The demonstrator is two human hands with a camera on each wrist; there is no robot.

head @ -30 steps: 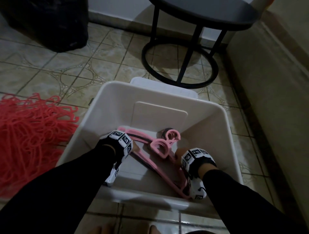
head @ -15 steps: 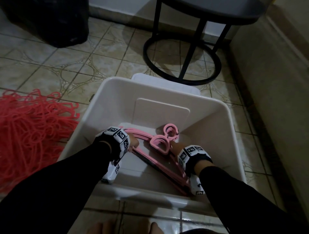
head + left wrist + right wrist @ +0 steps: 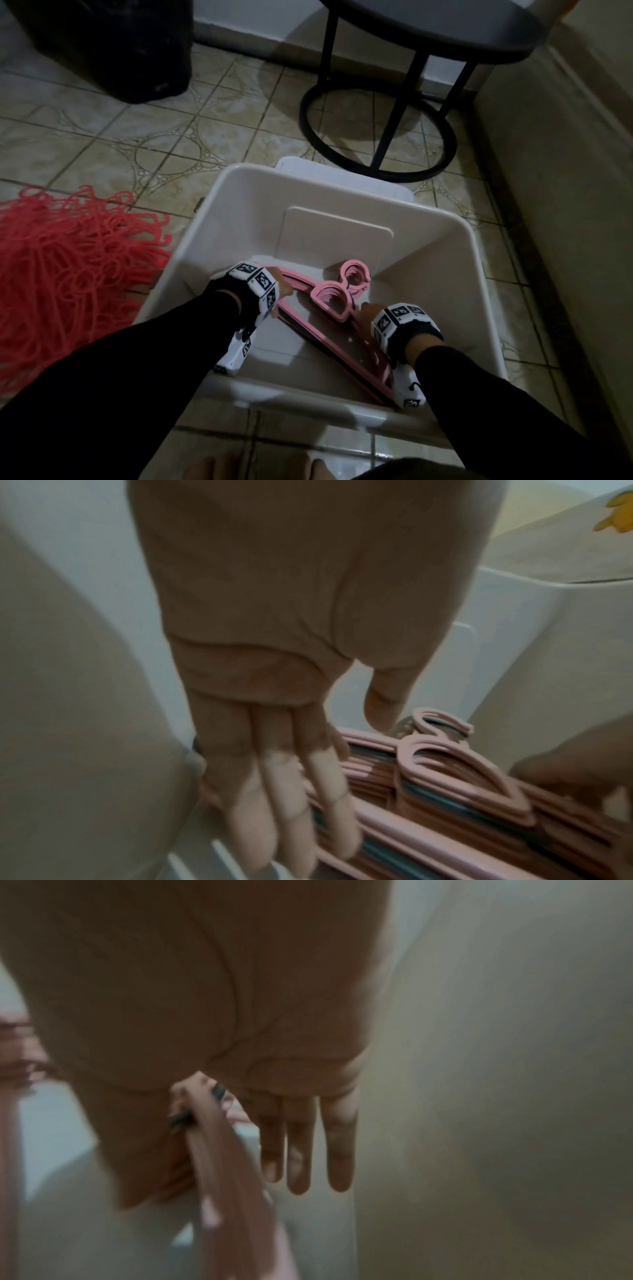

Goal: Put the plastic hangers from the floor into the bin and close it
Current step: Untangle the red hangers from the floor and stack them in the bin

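Note:
A stack of pink plastic hangers [image 3: 329, 298] lies inside the white bin [image 3: 428, 274], hooks toward the far wall. Both my hands are down in the bin. My left hand [image 3: 282, 286] rests at the stack's left end; in the left wrist view its fingers [image 3: 274, 804] lie straight against the hangers [image 3: 445, 777]. My right hand [image 3: 366, 313] is at the stack's right arm. In the blurred right wrist view, the hangers [image 3: 212, 1150] pass between its thumb and fingers [image 3: 301, 1150]. A big pile of red hangers [image 3: 68, 267] lies on the floor left of the bin.
The bin's white lid [image 3: 376, 183] lies on the tiles just behind the bin. A black round table [image 3: 376, 130] stands beyond it, a black bag [image 3: 109, 44] at the far left, and a wall [image 3: 565, 205] runs close along the right.
Both hands have shifted a little along the pink stack inside the bin. The stack lies in much the same place, and my view has tilted slightly.

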